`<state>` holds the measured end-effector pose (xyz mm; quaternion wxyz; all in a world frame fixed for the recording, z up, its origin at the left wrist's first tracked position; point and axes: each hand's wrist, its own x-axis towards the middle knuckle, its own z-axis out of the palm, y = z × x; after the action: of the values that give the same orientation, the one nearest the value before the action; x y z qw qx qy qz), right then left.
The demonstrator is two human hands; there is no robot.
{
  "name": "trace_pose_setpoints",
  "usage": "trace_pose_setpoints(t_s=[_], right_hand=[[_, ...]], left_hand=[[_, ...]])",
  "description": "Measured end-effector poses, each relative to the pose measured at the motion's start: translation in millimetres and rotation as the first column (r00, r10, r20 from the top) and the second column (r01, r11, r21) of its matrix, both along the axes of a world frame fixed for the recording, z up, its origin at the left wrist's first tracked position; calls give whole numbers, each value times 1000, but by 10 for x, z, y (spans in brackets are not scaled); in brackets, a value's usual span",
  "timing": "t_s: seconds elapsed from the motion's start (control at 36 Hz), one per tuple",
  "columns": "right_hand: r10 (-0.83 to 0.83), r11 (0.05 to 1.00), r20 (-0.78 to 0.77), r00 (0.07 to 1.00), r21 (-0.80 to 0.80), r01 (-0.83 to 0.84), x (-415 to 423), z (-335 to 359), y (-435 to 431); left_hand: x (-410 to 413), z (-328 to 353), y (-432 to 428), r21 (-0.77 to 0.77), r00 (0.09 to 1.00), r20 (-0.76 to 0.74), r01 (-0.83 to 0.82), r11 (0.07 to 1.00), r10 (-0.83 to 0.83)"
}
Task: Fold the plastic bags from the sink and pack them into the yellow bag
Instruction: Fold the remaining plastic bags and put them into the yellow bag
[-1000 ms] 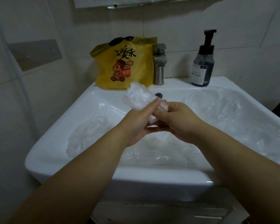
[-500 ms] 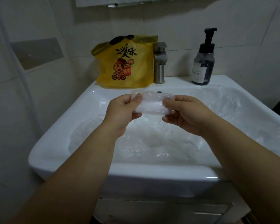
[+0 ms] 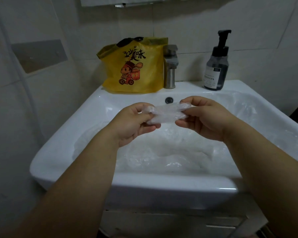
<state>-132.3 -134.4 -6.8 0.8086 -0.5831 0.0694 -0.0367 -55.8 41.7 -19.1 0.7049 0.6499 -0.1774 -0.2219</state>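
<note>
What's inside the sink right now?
Crumpled clear plastic bags fill the sink, spreading up its right side. The overflow hole shows on the back wall. The bags hide the drain. Above, the left hand and right hand pinch a folded bag.

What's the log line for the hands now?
step: folding | left hand: pinches clear bag | right hand: pinches other end | yellow bag: on sink ledge
</note>
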Motion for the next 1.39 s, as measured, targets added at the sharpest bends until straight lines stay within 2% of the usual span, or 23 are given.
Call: trace_pose_setpoints(t_s=[0.19,0.33,0.42,0.5,0.58,0.83,0.94,1.03,1.31,1.39], right_hand=[[89,996,32,996,-9,-89,-15,18,-7],[69,995,39,997,70,-72,-33,28,-12],[13,999,2,1000,-29,-13,-10,-2,-21],[-25,975,8,1000,-220,26,16,-55,-11],[-18,965,21,1000,-261,23,16,-77,6],[-55,930,10,998,-363,55,17,-81,7],[-33,961,21,999,-275,37,15,-56,51],[-93,963,-6,996,-256,89,20,-57,37],[-88,917,56,995,-384,103,42,-101,27],[-91,808,76,993,-577,118,42,-136,16]], left_hand=[[-20,65,15,-148,996,-79,31,989,-43],[-46,89,26,-188,992,-119,19,982,-42],[-38,87,17,-179,990,-141,-19,984,-7],[-25,30,-19,11,997,15,-79,997,79],[-19,-20,-24,117,983,167,-101,988,81],[-23,-41,3,160,958,277,-115,980,68],[-30,-45,-6,190,934,350,-150,970,76],[-44,-42,-15,185,925,372,-154,971,76],[-5,-53,-8,134,935,340,-153,979,99],[-2,-59,-5,133,926,362,-166,977,108]])
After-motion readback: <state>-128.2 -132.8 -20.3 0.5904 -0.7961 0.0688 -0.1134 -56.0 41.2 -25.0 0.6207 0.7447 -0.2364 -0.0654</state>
